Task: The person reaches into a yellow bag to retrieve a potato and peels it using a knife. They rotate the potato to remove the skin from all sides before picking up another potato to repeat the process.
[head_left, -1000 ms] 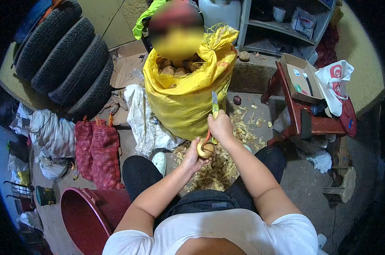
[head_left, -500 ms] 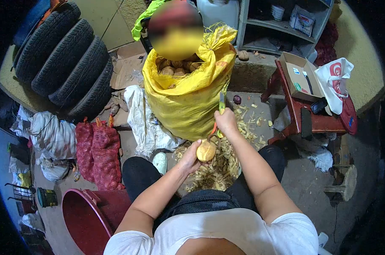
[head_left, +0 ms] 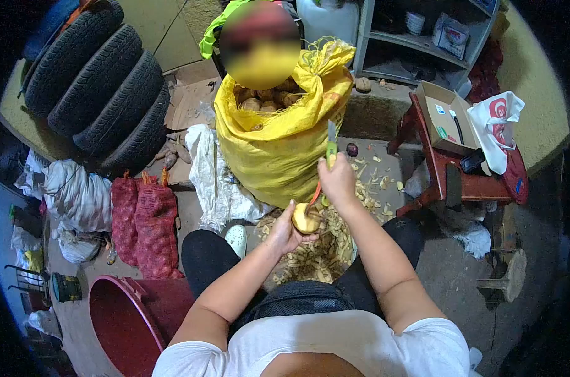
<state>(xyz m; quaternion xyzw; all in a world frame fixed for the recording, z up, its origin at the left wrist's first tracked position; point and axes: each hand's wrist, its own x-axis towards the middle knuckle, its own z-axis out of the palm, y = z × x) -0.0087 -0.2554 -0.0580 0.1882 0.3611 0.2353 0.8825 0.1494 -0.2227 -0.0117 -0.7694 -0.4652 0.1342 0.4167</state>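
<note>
My left hand [head_left: 286, 234] is closed around a partly peeled potato [head_left: 305, 222], pale on one side and brown on the other. My right hand [head_left: 338, 179] grips a yellow-green utility knife [head_left: 331, 151] whose blade points away from me. Below the same hand, an orange-red peeler [head_left: 316, 192] reaches the potato's top; the fingers partly hide it. Potato peelings [head_left: 323, 257] lie heaped on the floor under my hands. Just beyond stands a yellow woven sack [head_left: 272, 160], its open top showing several unpeeled potatoes [head_left: 269, 105].
Left are a maroon tub [head_left: 131, 308], red mesh bags [head_left: 154, 220] and stacked tires [head_left: 93, 81]. A white sack [head_left: 203, 182] lies by the yellow one. On the right, a red table [head_left: 445, 169] bears a cardboard box [head_left: 445, 119]. Behind the sack is a blurred person [head_left: 260, 47].
The potato has turned in my left hand, showing a pale peeled face and a browner side. My right hand has shifted slightly, and the knife blade shows more.
</note>
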